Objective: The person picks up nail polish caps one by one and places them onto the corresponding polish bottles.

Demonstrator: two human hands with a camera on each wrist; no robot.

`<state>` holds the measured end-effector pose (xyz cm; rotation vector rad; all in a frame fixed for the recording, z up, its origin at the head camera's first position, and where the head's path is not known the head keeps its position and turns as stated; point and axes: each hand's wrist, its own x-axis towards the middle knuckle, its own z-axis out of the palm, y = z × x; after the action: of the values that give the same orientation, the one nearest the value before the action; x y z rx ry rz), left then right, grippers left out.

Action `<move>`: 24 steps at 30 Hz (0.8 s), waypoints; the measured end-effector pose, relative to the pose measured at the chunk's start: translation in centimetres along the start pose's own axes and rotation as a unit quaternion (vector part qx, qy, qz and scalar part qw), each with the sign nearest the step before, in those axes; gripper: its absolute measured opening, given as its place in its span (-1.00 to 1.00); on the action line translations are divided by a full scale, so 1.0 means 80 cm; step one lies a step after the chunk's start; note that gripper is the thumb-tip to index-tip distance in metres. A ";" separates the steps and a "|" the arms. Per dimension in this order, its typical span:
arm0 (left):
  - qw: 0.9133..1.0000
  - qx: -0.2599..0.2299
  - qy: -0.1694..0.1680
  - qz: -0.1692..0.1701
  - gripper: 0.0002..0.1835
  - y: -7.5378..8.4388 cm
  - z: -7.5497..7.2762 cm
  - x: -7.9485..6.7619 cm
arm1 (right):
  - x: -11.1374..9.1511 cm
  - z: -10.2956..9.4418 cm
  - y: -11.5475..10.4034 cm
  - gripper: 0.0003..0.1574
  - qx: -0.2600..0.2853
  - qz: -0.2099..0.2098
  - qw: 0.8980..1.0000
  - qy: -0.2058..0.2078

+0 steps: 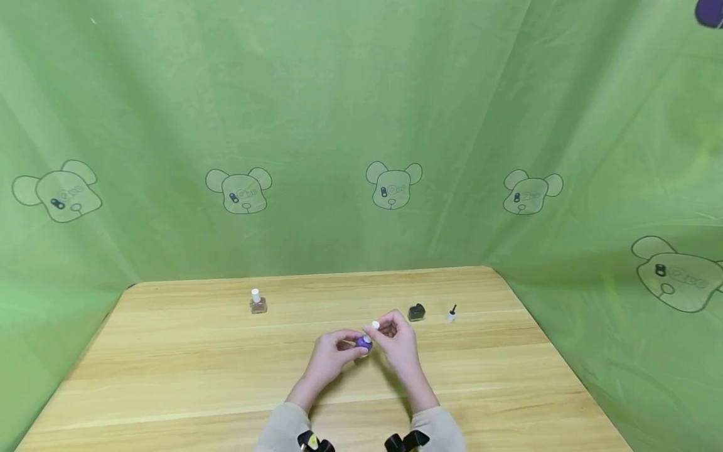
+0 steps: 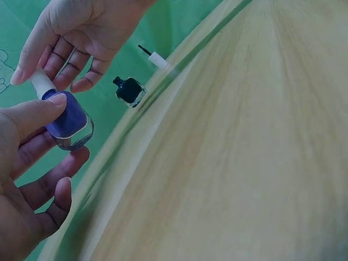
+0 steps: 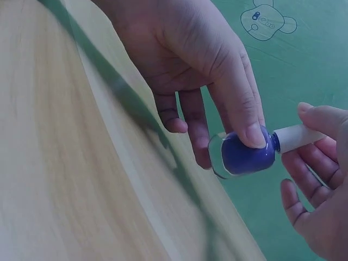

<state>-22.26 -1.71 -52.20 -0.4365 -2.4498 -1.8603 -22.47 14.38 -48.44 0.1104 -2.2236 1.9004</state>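
Between thumb and fingers, my left hand (image 1: 330, 355) holds a small glass nail polish bottle (image 3: 247, 155) filled with purple polish. Its white cap (image 3: 296, 137) is pinched by the thumb and fingers of my right hand (image 1: 400, 342). In the right wrist view the cap sits at the bottle's neck, with a thin purple band showing between them. Both hands are raised a little over the table, close together. To the right of my right hand stands an uncapped bottle of black polish (image 1: 416, 312). Beside it a white cap with a black brush (image 1: 451, 314) stands brush up.
A capped bottle of brownish-pink polish (image 1: 258, 305) stands at the back left of the wooden table (image 1: 198, 376). Green curtains (image 1: 316, 125) printed with bear faces hang behind the table and along both sides.
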 end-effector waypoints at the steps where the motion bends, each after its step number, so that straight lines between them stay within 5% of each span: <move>1: 1.000 -0.001 0.000 -0.001 -0.67 0.000 0.000 0.000 | 0.001 -0.001 0.000 -0.62 -0.004 0.001 1.000 -0.006; 13: 0.999 -0.034 0.005 -0.014 -0.63 -0.002 -0.003 0.000 | 0.004 -0.020 -0.001 -0.46 0.006 0.008 0.990 -0.138; 24: 1.000 -0.027 0.002 -0.015 -0.63 -0.002 -0.005 0.000 | 0.003 -0.016 0.004 -0.59 0.005 -0.003 0.991 -0.135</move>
<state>-22.32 -2.10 -52.22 -0.3995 -2.4232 -1.9406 -22.60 15.71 -48.52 0.3974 -2.3770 1.9951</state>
